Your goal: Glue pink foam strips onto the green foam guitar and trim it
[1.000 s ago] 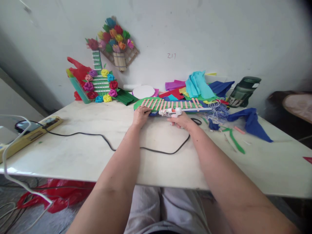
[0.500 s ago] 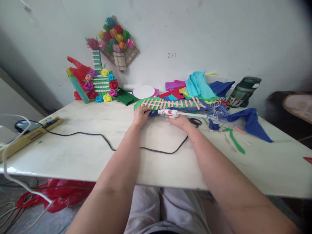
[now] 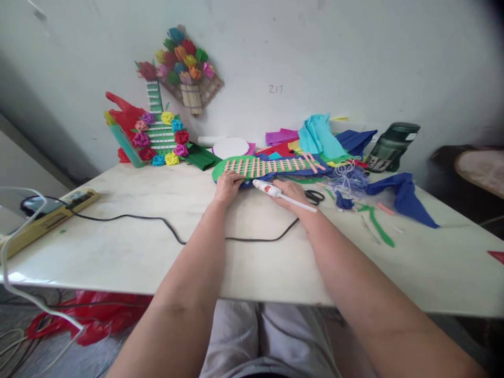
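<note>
A long green paper piece (image 3: 260, 168) crossed by several pink strips lies at the far middle of the white table (image 3: 129, 247). My left hand (image 3: 227, 186) presses its near left end, fingers curled down on the edge. My right hand (image 3: 290, 193) is closed round a white glue gun (image 3: 271, 190) with an orange label. The gun's nozzle points left toward the green piece and a white glue stick juts from its back to the right. Its black cord (image 3: 165, 226) runs left across the table.
Paper-flower crafts (image 3: 161, 136) lean on the wall at back left, another flower piece (image 3: 189, 68) hangs above. Coloured paper scraps (image 3: 318, 139), white string (image 3: 348, 181), black scissors (image 3: 315, 197), a blue cloth (image 3: 405, 197) and a dark bottle (image 3: 389, 147) crowd the right. A yellow power strip (image 3: 51, 218) lies left.
My right hand has turned the glue gun and drawn it slightly nearer, so the stick end now points down-right. The green piece has shifted a little leftward. My left hand stays put.
</note>
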{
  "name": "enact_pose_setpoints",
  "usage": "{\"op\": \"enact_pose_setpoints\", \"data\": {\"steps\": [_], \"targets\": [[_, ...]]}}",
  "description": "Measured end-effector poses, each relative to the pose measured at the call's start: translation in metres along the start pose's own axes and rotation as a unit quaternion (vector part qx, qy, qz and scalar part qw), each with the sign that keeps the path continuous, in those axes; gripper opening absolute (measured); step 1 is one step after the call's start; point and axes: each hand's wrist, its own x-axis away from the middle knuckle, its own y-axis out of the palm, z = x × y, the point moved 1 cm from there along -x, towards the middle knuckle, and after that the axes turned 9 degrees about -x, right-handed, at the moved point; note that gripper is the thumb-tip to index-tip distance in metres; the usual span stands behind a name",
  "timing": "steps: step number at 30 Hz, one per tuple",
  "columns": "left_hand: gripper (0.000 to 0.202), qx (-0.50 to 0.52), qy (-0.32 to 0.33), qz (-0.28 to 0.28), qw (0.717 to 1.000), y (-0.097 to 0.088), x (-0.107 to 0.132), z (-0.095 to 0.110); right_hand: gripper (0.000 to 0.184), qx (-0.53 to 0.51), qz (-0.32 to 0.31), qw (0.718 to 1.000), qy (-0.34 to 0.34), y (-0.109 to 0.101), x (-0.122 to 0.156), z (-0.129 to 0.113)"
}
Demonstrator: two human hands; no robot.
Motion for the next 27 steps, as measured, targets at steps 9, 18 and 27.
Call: {"op": "enact_pose_setpoints", "data": {"steps": [9,18,27], "targets": [[0.017,-0.002,-0.008,0.003,1.0,0.0,0.0,0.0,0.028,-0.055,0.028,0.996,0.058,-0.001,-0.002,0.018],[0.016,-0.007,-0.006,0.004,1.0,-0.002,0.0,0.0,0.025,-0.159,0.024,0.986,0.046,-0.009,-0.002,0.021],[0.015,-0.006,-0.009,0.014,1.0,-0.001,0.0,0.0,0.024,-0.139,0.003,0.989,0.055,-0.005,-0.002,0.011]]}}
